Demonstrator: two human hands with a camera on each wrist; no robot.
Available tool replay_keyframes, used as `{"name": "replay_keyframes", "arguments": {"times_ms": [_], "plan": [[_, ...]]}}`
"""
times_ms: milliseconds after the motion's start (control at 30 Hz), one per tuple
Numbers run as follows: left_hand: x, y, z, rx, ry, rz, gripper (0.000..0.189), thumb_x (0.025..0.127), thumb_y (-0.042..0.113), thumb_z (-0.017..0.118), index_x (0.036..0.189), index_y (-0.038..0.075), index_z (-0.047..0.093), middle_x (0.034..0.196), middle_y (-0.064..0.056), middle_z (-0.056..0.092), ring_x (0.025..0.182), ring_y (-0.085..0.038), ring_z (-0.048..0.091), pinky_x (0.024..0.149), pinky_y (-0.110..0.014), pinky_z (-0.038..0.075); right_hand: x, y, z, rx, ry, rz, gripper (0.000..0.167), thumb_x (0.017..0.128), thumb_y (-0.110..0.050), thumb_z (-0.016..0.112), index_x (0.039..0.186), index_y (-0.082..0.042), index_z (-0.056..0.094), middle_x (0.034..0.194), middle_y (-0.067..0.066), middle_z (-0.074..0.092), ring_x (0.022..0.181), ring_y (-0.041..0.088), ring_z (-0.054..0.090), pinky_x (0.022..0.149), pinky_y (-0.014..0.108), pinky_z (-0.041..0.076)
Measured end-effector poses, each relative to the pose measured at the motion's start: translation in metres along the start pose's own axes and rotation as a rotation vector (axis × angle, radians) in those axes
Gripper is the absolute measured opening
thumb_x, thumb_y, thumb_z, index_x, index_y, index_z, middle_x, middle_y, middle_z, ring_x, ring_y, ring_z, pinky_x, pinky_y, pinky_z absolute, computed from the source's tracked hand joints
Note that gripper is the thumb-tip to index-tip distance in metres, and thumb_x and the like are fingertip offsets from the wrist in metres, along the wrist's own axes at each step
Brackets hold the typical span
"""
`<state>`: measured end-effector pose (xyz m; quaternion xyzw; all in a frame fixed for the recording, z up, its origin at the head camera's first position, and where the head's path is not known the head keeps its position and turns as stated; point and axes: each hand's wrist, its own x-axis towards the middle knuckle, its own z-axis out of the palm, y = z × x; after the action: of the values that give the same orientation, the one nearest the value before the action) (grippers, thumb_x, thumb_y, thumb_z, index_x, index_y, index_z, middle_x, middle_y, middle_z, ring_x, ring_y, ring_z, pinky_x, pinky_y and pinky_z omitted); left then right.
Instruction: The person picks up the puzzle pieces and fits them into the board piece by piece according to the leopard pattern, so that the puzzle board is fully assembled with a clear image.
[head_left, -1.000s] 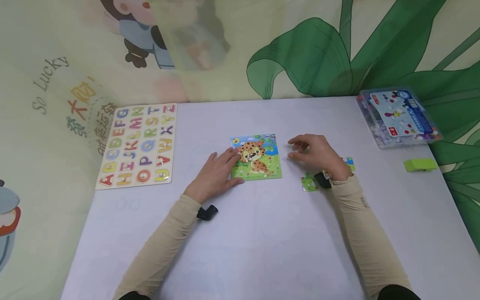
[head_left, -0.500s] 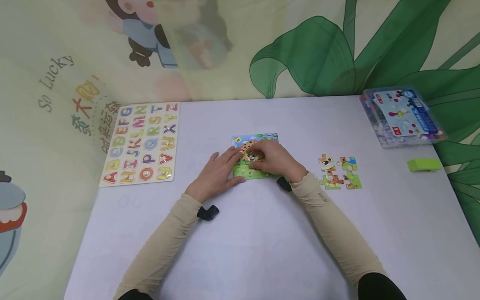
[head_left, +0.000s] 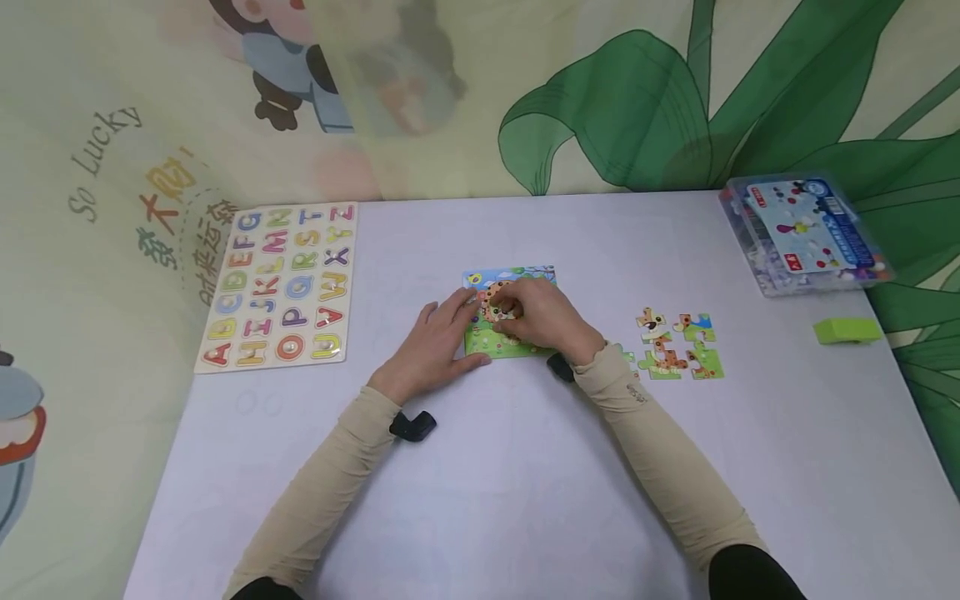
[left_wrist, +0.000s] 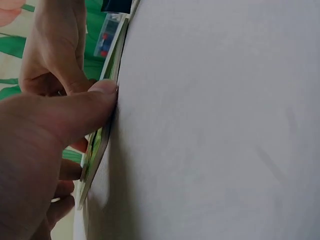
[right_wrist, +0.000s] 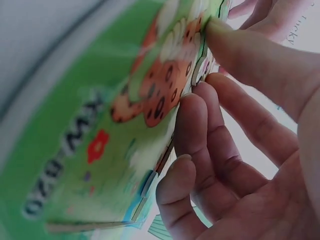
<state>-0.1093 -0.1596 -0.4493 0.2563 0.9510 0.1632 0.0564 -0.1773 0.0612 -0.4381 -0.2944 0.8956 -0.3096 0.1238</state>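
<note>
A leopard jigsaw puzzle lies on the white table in front of the person. The left hand rests over its left edge with fingers extended; in the left wrist view the thumb lies along the near edge. Above the picture's middle, the right hand bends its fingers down. In the right wrist view its thumb and fingertips pinch a small puzzle piece, which stands slightly raised from the picture. The hand hides part of the leopard. Several loose puzzle pieces lie to the right, one partly behind the right sleeve.
An alphabet board with coloured letters lies at the left. At the back right stands a clear plastic box of small parts, with a green block in front of it. A printed curtain hangs behind the table.
The right hand has moved left from beside the puzzle onto its middle, uncovering loose pieces at the right. Over the last half second it has barely shifted. The left hand stays on the puzzle.
</note>
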Motion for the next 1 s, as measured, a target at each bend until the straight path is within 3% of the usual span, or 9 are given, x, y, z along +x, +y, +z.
{"name": "replay_keyframes", "arguments": {"times_ms": [233,567,1000], "plan": [[0.007,-0.009,-0.006,-0.026,-0.073,0.011,0.098,0.097,0.055,0.072,0.167,0.001,0.027,0.178,-0.012,0.020,0.166,-0.028,0.018,0.131,-0.062,0.018,0.001,0.000,0.001,-0.014,0.004,-0.013,0.028,0.088,-0.017,0.087,0.112,-0.004,0.080,0.099,0.007,0.079,0.092,0.021,0.073,0.085,0.039,0.059],[0.013,-0.012,-0.010,0.004,-0.096,0.014,0.100,0.093,0.061,0.074,0.166,0.004,0.034,0.176,-0.013,0.025,0.164,-0.029,0.024,0.130,-0.064,0.019,0.001,0.000,-0.001,0.013,-0.020,-0.003,0.031,0.089,-0.016,0.087,0.116,-0.004,0.079,0.102,0.007,0.079,0.095,0.022,0.073,0.087,0.040,0.060],[0.018,-0.013,-0.013,0.001,-0.121,0.004,0.104,0.092,0.063,0.074,0.167,0.005,0.031,0.173,-0.014,0.029,0.162,-0.029,0.025,0.132,-0.060,0.018,0.002,-0.002,-0.003,0.007,-0.034,-0.011,0.031,0.088,-0.015,0.086,0.115,-0.003,0.076,0.102,0.008,0.078,0.095,0.023,0.072,0.086,0.041,0.059]]}}
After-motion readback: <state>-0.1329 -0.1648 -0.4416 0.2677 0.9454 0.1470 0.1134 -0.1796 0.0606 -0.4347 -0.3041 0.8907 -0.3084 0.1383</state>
